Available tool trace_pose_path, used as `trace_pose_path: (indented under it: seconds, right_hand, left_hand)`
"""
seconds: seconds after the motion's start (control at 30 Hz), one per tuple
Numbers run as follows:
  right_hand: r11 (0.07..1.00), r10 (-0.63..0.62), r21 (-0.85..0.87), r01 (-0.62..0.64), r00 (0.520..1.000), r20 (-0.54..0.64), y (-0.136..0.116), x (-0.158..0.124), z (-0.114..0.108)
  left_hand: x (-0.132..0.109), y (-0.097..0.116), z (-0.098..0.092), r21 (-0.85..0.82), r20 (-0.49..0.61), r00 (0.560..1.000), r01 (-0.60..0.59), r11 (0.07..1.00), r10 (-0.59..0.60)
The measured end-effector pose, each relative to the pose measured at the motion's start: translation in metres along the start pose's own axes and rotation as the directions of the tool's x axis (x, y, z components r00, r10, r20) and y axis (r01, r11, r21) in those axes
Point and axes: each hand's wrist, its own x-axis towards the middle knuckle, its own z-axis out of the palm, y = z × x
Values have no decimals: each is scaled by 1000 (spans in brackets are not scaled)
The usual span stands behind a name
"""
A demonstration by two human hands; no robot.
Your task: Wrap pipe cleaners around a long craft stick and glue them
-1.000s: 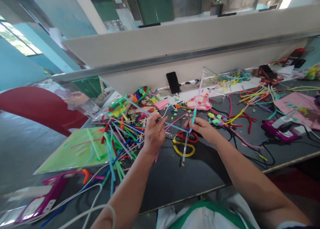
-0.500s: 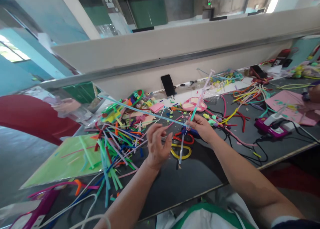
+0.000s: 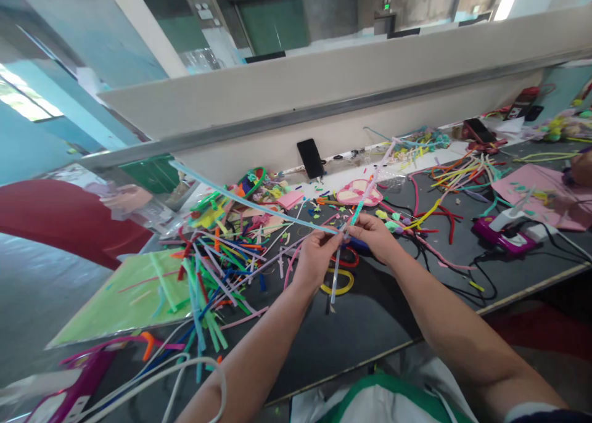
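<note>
A long, thin, fuzzy light blue stem [image 3: 250, 202] is pinched at its near end between the thumb and fingertips of the left hand [image 3: 317, 256], and its far end is raised up and to the left above the table. A second straight rod, the pastel stem [image 3: 370, 185], banded in pink, teal and white, is gripped in the closed fingers of the right hand [image 3: 377, 235]. The two stems are crossed just where the hands meet, above the dark, matte table [image 3: 370, 324]. Soft yellow and red loops [image 3: 342, 282] are laid flat under the hands. A loose, bristly pile of coloured stems [image 3: 213, 256] is heaped to the left, beside a smooth green sheet [image 3: 120, 293]. A glossy purple glue gun [image 3: 502, 235] and its black cords are found to the right. A black phone [image 3: 309, 158] is propped against the pale divider wall [image 3: 324, 90]. Bare tabletop is left between the hands and the near edge [image 3: 522, 296]
</note>
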Motion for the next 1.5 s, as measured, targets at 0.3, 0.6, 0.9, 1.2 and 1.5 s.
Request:
trace_pose_path:
  seconds: [0.3, 0.6, 0.9, 1.2, 1.5]
  right_hand:
    - [998, 41, -51, -42, 999, -6, 1, 0, 2]
    - [993, 116, -3, -116, 990, 83, 3, -1, -1]
    - [971, 181, -177, -162, 979, 97, 3, 1, -5]
    - [955, 220, -224, -196, 972, 85, 9, 2, -5]
    - [952, 207, -246, -180, 974, 89, 6, 1, -3]
  left_hand:
    - [-6, -5, -1, -217, 100, 982, 177, 960, -158]
    - [-5, -13, -11, -188, 70, 992, 117, 975, -105]
    - [-1, -13, -18, -145, 79, 993, 100, 984, -90]
    - [1, -12, -18, -91, 83, 991, 115, 989, -108]
    - [2, -13, -20, -139, 109, 974, 212, 967, -198]
